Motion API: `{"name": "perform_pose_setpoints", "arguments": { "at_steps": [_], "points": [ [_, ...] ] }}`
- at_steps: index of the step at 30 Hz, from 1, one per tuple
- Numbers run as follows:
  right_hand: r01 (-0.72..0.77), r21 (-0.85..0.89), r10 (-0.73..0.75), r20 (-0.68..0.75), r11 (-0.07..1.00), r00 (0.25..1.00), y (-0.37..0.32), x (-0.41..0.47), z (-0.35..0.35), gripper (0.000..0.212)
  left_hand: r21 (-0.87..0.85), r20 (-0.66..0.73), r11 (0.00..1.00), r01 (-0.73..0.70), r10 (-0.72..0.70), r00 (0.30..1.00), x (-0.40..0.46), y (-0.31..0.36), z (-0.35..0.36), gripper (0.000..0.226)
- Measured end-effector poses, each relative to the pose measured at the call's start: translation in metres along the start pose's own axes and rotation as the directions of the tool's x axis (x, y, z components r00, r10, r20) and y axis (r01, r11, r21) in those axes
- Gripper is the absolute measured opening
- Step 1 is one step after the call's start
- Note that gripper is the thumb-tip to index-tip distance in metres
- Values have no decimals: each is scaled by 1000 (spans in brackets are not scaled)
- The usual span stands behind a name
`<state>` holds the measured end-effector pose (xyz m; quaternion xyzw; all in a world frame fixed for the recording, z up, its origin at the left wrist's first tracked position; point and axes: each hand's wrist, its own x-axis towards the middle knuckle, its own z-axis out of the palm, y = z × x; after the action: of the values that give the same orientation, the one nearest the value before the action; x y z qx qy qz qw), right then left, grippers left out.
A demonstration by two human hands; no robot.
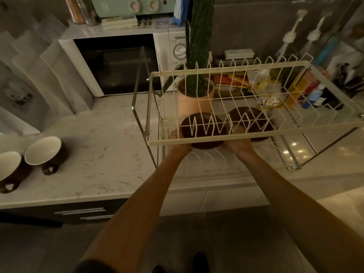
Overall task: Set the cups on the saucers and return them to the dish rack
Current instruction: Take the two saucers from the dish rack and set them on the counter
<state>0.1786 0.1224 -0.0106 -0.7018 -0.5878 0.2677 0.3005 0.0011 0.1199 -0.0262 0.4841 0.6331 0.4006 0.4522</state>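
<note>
Both arms reached forward under the upper tier of the cream wire dish rack [226,141], and the two hands met on one dark brown saucer [203,129]. The left hand [178,141] gripped its left edge and the right hand [239,141] its right edge — fingers closed on the rim, though the rack's front rail and wires hid most of them. A second brown saucer [251,120] sat just beside the first, to its right, inside the rack and partly behind the wire dividers. Whether the two saucers touched could not be told. Well apart from the rack, at the left end of the marble counter [102,154], two brown cups with white insides lay tipped on their sides — the nearer cup [8,170] at the picture's edge and the other cup [44,152] close beside it. A white microwave [118,62] stood behind, and a potted plant [194,91] showed through the rack.
</note>
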Motion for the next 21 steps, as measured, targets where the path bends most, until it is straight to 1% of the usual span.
{"name": "perform_pose_setpoints", "arguments": {
  "at_steps": [2,5,7,11,13,15,17,19,21],
  "points": [
    [4,-26,-4,15,1000,1000,1,0,0,24,27,11,1000,-9,9,1000,-3,1,1,6],
    [11,-82,-6,61,997,998,0,-2,-2,27,82,19,997,-5,3,1000,-10,3,0,22],
    [18,-118,-10,72,993,997,0,-4,-4,25,109,32,994,-31,28,999,-15,2,-3,29],
    [-6,-196,16,52,981,999,4,-10,-9,28,87,42,990,-112,109,993,-31,2,-6,33],
    [-65,-150,73,50,987,996,7,-13,-12,26,104,46,985,-140,136,990,-40,2,-8,38],
    [-152,-18,153,79,988,985,10,-18,-16,20,131,71,980,-151,142,987,-49,1,-12,45],
    [-211,85,198,134,974,971,12,-24,-19,17,155,98,979,-134,120,988,-58,-2,-16,51],
    [-205,129,181,177,970,967,11,-34,-21,14,174,116,978,-113,94,989,-69,-5,-20,53],
    [-181,159,145,214,971,966,9,-45,-22,18,201,131,971,-126,101,986,-79,-8,-24,51]
  ]
}}
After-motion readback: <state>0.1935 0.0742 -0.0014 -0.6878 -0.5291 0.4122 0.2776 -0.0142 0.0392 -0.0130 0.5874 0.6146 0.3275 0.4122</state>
